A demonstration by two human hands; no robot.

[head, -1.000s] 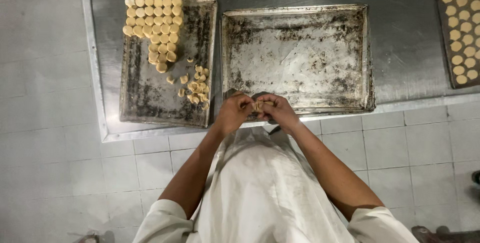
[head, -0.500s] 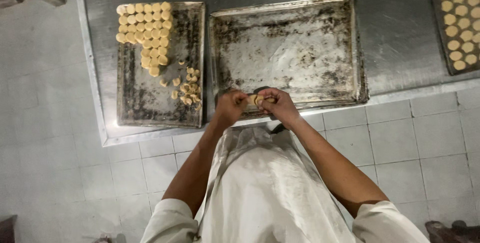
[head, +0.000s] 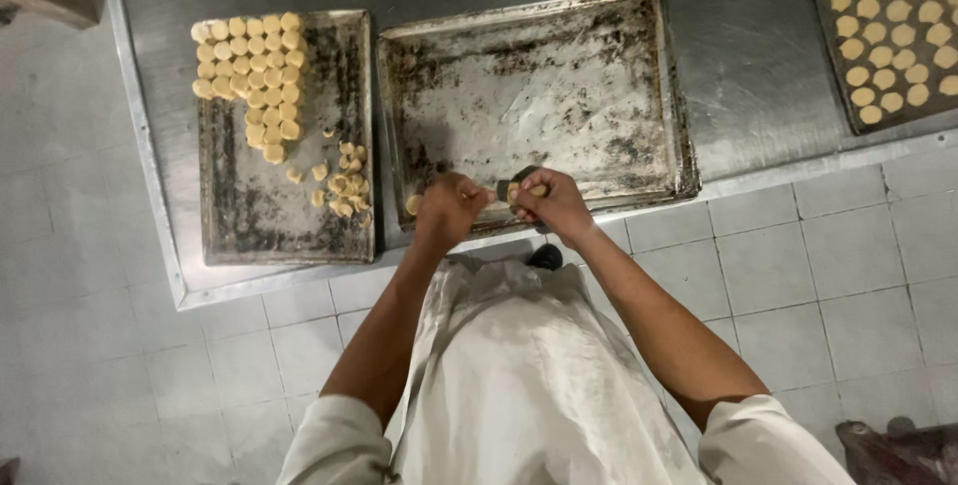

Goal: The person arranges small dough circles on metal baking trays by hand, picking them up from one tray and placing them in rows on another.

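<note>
My right hand (head: pixel 557 208) grips a small dark round mould (head: pixel 519 189) with pale dough in it, at the near rim of the large empty baking tray (head: pixel 539 4). My left hand (head: pixel 449 208) is just left of it, fingers curled down onto a single dough piece (head: pixel 413 205) in the tray's near left corner. The two hands are a little apart. A smaller tray (head: pixel 225 216) to the left carries a packed block of round dough pieces (head: pixel 249 71) and several loose ones (head: pixel 344 186).
Both trays rest on a steel table (head: pixel 738 76) whose edge runs just beyond my hands. A third tray (head: pixel 888 26) with rows of dough rounds sits at the far right. Below are a tiled floor (head: pixel 818 275), my white apron and a dark shoe (head: pixel 545 257).
The hands were together on the mould; now the left hand has moved left and down to the tray with a dough piece. The camera has come closer.
</note>
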